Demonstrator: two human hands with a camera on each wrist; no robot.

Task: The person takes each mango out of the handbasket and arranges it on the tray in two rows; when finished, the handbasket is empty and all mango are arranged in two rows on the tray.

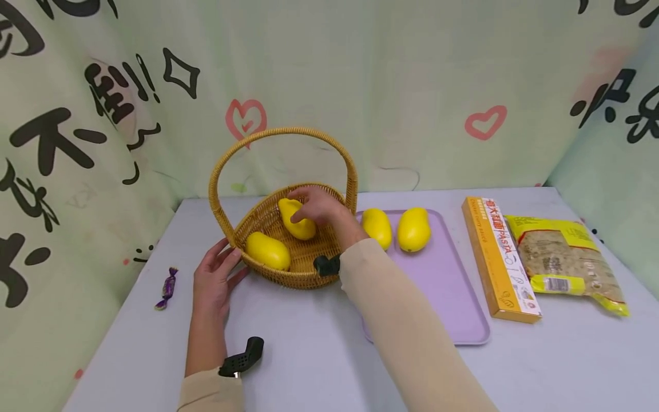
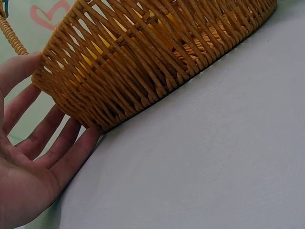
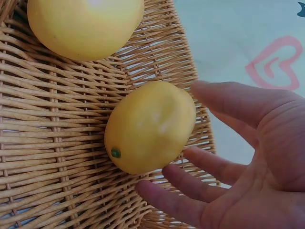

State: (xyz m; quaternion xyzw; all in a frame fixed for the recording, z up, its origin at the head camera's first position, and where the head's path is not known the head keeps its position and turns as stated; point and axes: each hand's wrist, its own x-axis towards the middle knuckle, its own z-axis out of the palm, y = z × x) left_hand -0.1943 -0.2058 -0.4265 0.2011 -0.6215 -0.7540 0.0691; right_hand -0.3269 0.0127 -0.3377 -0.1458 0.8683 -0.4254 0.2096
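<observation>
A wicker basket (image 1: 314, 279) with a tall arched handle stands on the table and holds two yellow mangoes. One mango (image 1: 269, 251) lies toward the basket's left front. The other mango (image 1: 300, 223), which shows a green stem spot in the right wrist view, leans near the back wall. My right hand (image 1: 321, 207) reaches over the basket beside this second mango, its fingers (image 3: 205, 164) spread and loose around one end; whether they touch is unclear. My left hand (image 1: 216, 280) rests against the basket's left side, thumb near the rim and fingers (image 2: 71, 143) extended along the outer wall.
Right of the basket, a purple tray (image 1: 448, 297) carries two more mangoes (image 1: 414, 229), one partly behind the right forearm. Farther right lie a pasta box (image 1: 501, 263) and a yellow-ended bag (image 1: 566, 257). A purple-wrapped candy (image 1: 167, 289) is at left. Printed curtains (image 1: 412, 114) enclose the table.
</observation>
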